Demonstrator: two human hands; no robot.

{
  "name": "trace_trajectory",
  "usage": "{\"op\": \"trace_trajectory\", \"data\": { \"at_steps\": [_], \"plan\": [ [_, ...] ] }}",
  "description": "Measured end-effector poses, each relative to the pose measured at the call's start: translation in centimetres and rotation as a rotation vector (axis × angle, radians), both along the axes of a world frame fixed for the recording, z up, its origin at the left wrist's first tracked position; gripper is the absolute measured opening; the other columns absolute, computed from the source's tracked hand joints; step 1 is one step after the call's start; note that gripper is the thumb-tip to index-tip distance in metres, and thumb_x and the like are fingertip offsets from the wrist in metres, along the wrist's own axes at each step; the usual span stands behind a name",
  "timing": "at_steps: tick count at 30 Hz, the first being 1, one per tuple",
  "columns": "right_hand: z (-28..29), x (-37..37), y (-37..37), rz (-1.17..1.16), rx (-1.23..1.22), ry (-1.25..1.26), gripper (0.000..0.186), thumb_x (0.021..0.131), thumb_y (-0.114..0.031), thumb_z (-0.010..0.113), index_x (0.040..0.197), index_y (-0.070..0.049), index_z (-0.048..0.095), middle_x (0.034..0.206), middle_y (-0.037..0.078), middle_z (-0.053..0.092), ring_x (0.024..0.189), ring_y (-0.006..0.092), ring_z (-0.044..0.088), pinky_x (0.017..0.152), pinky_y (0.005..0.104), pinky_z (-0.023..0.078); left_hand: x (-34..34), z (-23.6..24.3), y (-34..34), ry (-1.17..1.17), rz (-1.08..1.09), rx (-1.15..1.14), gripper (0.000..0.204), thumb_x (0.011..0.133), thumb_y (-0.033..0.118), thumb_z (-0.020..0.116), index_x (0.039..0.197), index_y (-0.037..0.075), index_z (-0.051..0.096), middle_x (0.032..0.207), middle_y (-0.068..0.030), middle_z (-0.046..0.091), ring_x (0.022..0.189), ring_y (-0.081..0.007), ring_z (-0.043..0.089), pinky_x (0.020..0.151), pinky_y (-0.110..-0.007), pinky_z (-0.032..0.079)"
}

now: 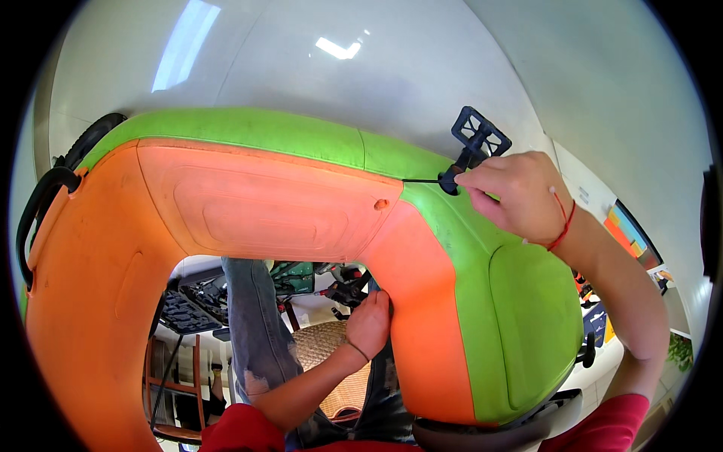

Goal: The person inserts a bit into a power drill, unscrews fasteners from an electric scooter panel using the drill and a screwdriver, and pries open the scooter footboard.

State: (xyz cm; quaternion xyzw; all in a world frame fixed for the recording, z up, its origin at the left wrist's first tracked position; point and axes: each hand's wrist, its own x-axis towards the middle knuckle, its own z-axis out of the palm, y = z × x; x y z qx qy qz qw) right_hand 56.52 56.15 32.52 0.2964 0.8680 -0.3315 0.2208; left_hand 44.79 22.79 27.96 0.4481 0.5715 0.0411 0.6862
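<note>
while the right hand point(520, 194) pinches a black pedal crank point(473, 147) on the orange-and-green toy car body point(263, 218), the left hand point(369, 324) curls closed under its arch; an off-angle push could probably slip the crank loose.

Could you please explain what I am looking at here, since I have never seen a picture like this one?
There is no machine here: a person wears a wide fisheye camera on the head, looking down at their own two bare hands, so straight edges bend near the rim. In front is a large orange and green plastic body, perhaps a ride-on toy, with a black handle at its left end. The right hand, with a red string at the wrist, pinches a black crank that carries a black pedal. The left hand reaches underneath and presses against the orange inner edge. Below are the person's jeans and a woven stool.
</note>
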Motion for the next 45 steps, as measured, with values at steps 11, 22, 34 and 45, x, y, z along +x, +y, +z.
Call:
{"op": "trace_trajectory", "data": {
  "at_steps": [11,22,34,45],
  "plan": [
    [-7.7,-2.3,7.0,-0.264,-0.653,-0.366,0.019,0.074,-0.021,0.074,0.071,-0.003,0.07,0.063,0.004,0.065,0.057,0.0115,0.059,0.055,0.0261,0.045,0.2,-0.5,0.4,-0.042,0.053,-0.094,0.018,0.08,0.005,0.054,0.095,0.0,0.047,0.091,-0.0192,0.056,0.085,-0.037,0.059,0.072,-0.044,0.049],
    [-9.8,-6.3,6.6,-0.217,-0.748,-0.537,0.03,0.082,-0.019,0.066,0.062,0.0,0.057,0.055,0.005,0.059,0.039,0.0102,0.048,0.039,0.0229,0.037,0.0,0.2,-0.7,-0.042,0.269,-0.198,0.016,0.079,0.003,0.052,0.094,0.0,0.048,0.093,-0.0221,0.056,0.085,-0.0414,0.056,0.072,-0.048,0.047],
    [-11.7,-5.9,1.6,0.783,-0.247,0.058,0.024,0.082,-0.018,0.055,0.073,0.004,0.058,0.064,0.017,0.06,0.051,0.0222,0.063,0.046,0.0312,0.048,0.4,0.3,-1.2,-0.103,0.286,-0.081,0.02,0.08,0.004,0.054,0.098,-0.001,0.047,0.095,-0.0232,0.057,0.089,-0.0415,0.057,0.074,-0.047,0.048],
    [-7.4,-5.3,-2.5,-1.081,-0.533,-0.238,0.019,0.081,-0.021,0.06,0.09,-0.004,0.06,0.075,0.004,0.061,0.054,0.0112,0.055,0.051,0.0228,0.045,-0.1,1.6,-2.1,-0.119,0.319,-0.088,0.019,0.08,0.002,0.053,0.097,0.001,0.044,0.095,-0.0232,0.054,0.084,-0.0429,0.056,0.069,-0.049,0.047]
  ]
}}
